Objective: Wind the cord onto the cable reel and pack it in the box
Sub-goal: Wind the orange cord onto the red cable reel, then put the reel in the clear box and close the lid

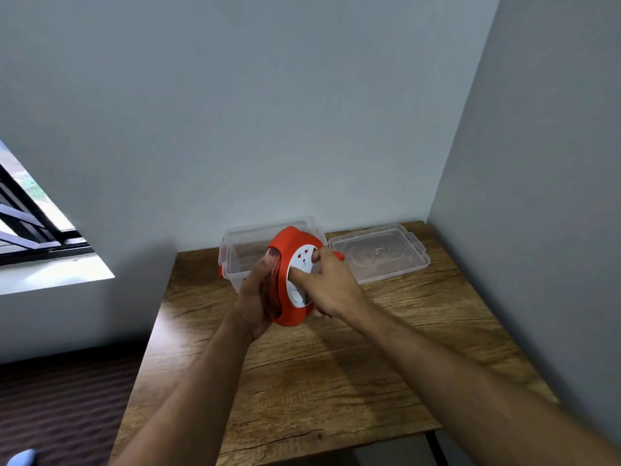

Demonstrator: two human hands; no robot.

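An orange cable reel with a white socket face is held upright above the wooden table, in front of the clear plastic box. My left hand grips the reel's left side, over the blurred red cord wound in its groove. My right hand rests on the white face, fingers closed around an orange knob at the reel's right edge. The box stands open against the back wall, partly hidden behind the reel.
The box's clear lid lies flat to the right of the box, near the right wall. Walls close the table at the back and right. A window sits at the left, dark floor below.
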